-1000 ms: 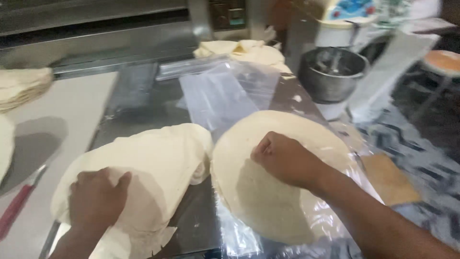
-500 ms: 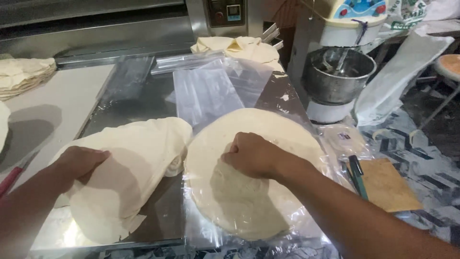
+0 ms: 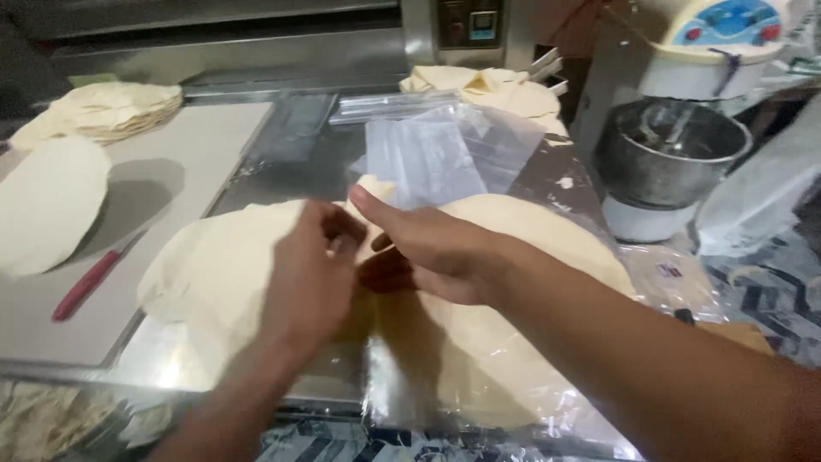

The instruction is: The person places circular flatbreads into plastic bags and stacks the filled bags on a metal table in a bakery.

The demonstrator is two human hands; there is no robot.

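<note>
Since half a second ago, our hands had come together over the seam between the two dough piles. Our left hand (image 3: 312, 274) and right hand (image 3: 423, 248) pinched the edge of a thin flatbread sheet (image 3: 363, 192) between the left pile (image 3: 214, 265) and the round stack (image 3: 513, 282) on clear plastic (image 3: 445, 154). We judged it light, limp and tearable, best lifted by its rim; our fingertips hid the contact.

Two hands (image 3: 312, 274); one red-handled knife (image 3: 85, 287); one mixer bowl (image 3: 667, 150).
</note>
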